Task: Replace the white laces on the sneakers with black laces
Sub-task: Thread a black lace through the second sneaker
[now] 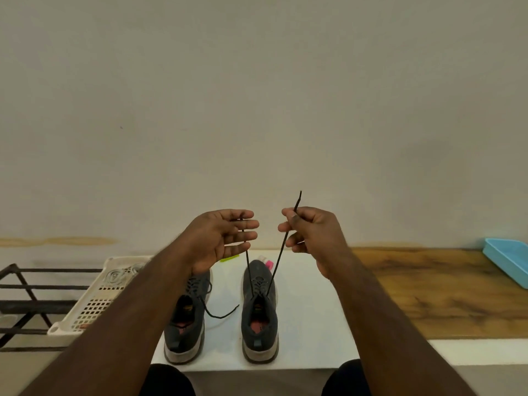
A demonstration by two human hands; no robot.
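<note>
Two dark grey sneakers stand on a white board [308, 324], heels toward me. The right sneaker [259, 315] has a black lace [281, 252] threaded through it, and both lace ends rise up from its top eyelets. My right hand [311, 235] pinches one end, whose tip sticks up above the fingers. My left hand [223, 238] is raised with fingers spread, and the other end runs up between those fingers. The left sneaker [187, 318], partly behind my left forearm, carries a black lace with a loose end [223, 314] lying on the board.
A cream perforated basket [94, 304] holding white laces [120, 274] sits at left, beside a dark metal rack [31, 298]. A wooden tabletop [428, 292] extends right, with a blue tray [508, 260] at its far right. Pink and green items [268, 262] lie behind the sneakers.
</note>
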